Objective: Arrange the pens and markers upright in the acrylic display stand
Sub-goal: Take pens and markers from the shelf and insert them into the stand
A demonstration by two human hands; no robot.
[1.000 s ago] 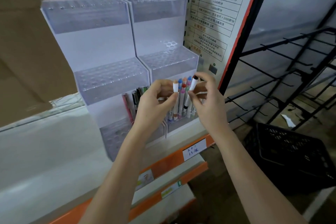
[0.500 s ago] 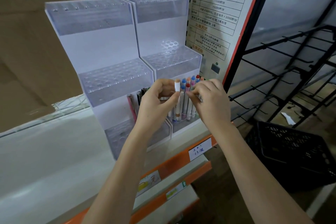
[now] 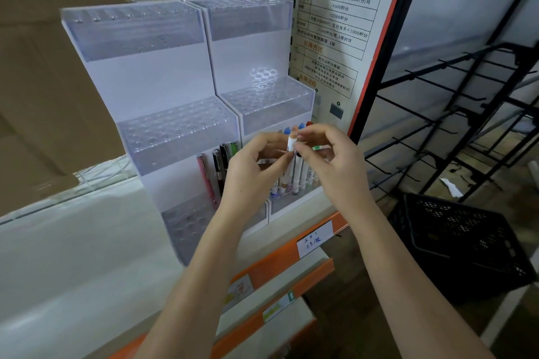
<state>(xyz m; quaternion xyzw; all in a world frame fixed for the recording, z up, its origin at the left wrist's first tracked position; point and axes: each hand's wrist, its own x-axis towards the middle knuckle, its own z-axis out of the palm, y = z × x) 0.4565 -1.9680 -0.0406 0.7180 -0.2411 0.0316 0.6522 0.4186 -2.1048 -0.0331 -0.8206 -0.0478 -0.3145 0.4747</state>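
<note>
Two tiered acrylic display stands, the left (image 3: 175, 131) and the right (image 3: 262, 102), sit side by side on a white shelf. Several colour-capped markers (image 3: 294, 183) stand upright in the right stand's lowest tier. A few pens (image 3: 217, 166) stand in the left stand's lowest tier. My left hand (image 3: 250, 175) pinches a white marker with an orange cap (image 3: 291, 141), upright, above the markers. My right hand (image 3: 335, 163) touches that marker's top with its fingertips. A green-tipped marker (image 3: 316, 148) shows between its fingers. The upper tiers hold nothing.
A printed poster (image 3: 338, 23) hangs just right of the stands. A black wire hook rack (image 3: 437, 102) and a black plastic crate (image 3: 466, 242) are further right. Brown cardboard (image 3: 43, 67) fills the left. The orange shelf edge carries a price tag (image 3: 314, 239).
My right hand lowered the black-capped marker among the standing markers and no longer holds it. It now shows a green-tipped one. My left hand kept its white marker.
</note>
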